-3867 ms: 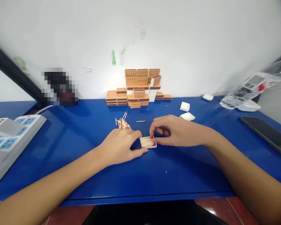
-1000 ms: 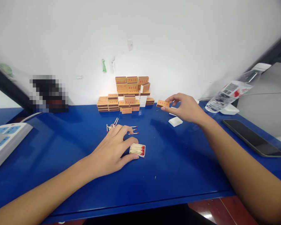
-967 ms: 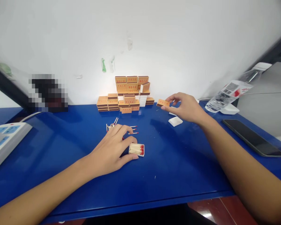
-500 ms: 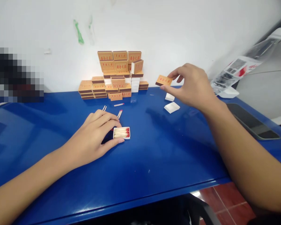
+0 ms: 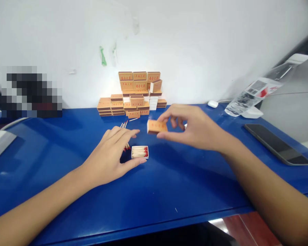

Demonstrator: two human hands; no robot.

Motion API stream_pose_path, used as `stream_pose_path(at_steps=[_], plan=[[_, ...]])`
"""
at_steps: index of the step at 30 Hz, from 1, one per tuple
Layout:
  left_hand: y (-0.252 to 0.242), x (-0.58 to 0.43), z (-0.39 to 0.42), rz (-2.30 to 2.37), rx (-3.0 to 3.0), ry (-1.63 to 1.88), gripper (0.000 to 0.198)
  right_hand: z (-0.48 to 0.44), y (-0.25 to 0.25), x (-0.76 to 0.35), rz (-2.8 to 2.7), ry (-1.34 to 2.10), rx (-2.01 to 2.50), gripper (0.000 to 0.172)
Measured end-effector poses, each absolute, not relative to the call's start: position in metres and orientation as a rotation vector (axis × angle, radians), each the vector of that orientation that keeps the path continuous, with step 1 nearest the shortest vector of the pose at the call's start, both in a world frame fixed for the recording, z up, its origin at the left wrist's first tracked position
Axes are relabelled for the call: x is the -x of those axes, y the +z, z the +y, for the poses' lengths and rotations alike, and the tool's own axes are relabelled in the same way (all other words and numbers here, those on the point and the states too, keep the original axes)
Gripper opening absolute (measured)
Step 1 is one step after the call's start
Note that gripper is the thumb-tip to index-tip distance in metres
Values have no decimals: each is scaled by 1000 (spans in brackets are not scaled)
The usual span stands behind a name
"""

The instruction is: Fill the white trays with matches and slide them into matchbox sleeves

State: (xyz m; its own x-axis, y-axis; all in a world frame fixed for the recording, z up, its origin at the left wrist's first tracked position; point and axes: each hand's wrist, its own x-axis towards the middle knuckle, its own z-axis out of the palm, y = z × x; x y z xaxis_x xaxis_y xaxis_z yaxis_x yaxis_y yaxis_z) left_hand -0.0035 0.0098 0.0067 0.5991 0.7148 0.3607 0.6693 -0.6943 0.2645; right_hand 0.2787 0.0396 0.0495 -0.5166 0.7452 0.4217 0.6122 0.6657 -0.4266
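My right hand (image 5: 188, 124) pinches an orange matchbox cover (image 5: 157, 126) between thumb and fingers, held above the blue table. Below and left of it, a white matchbox tray (image 5: 140, 158) full of red-tipped matches (image 5: 138, 151) lies flat. My left hand (image 5: 115, 152) rests beside that tray, fingers apart, the thumb along its near edge and the index finger raised off it. Whether the thumb touches the tray I cannot tell. Loose matches (image 5: 124, 124) lie behind my left hand, partly hidden by it.
Stacked matchboxes (image 5: 133, 85) stand against the white wall. At the right are a clear plastic bottle (image 5: 256, 92), leaning, and a dark phone (image 5: 277, 143). A white device (image 5: 0, 145) sits at the left edge. A white piece behind my right hand is mostly hidden.
My right hand has moved left and lower with the matchbox cover, closer to the tray. My left index finger has lifted away from the tray. The camera view has shifted slightly.
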Motion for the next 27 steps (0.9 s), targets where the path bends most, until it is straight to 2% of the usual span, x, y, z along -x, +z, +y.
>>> stream_pose_path(at_steps=[2, 7, 12, 13, 17, 18, 27], plan=[[9, 4, 10, 1169, -2683, 778, 73, 30, 45, -265, -2375, 442, 946, 32], [18, 8, 13, 1009, -2672, 822, 37, 26, 30, -248, -2380, 559, 883, 36], [24, 19, 25, 1113, -2623, 860, 33, 27, 18, -245, -2308, 640, 1000, 62], [25, 22, 29, 1161, -2608, 876, 34, 27, 16, -244, -2344, 631, 1014, 59], [27, 32, 41, 1269, -2529, 879, 39, 29, 14, -245, -2502, 650, 992, 26], [27, 34, 43, 1268, -2517, 871, 41, 31, 16, -248, -2490, 649, 997, 22], [18, 34, 42, 1176, -2505, 830, 45, 54, 25, -278, -2269, 807, 1039, 36]])
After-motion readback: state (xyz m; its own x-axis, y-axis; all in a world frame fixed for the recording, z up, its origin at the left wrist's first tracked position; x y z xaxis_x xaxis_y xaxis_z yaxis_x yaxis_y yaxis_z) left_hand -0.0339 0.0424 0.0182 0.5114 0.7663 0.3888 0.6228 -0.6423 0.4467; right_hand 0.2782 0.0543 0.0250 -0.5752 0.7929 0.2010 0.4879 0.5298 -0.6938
